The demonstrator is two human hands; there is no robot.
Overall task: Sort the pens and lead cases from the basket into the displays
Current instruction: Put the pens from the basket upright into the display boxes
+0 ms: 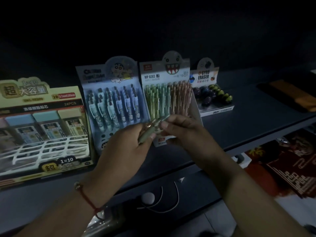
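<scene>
My left hand (130,144) is closed around a small bundle of green pens (147,132), tips pointing up and right. My right hand (181,127) pinches the upper end of one green pen (164,119) from that bundle. Both hands hover just in front of the MP 8283 pen display (169,96), which holds green pens on its left and pink ones on its right. A cartoon pen display (112,100) with blue pens stands to its left. The lead case display (41,106) is at far left. A white basket (47,149) sits in front of it.
A Gyro Eraser display (210,93) stands to the right on the dark shelf (256,113). An orange and black item (290,94) lies at far right. Red patterned goods (290,168) are below the shelf edge. The scene is dim.
</scene>
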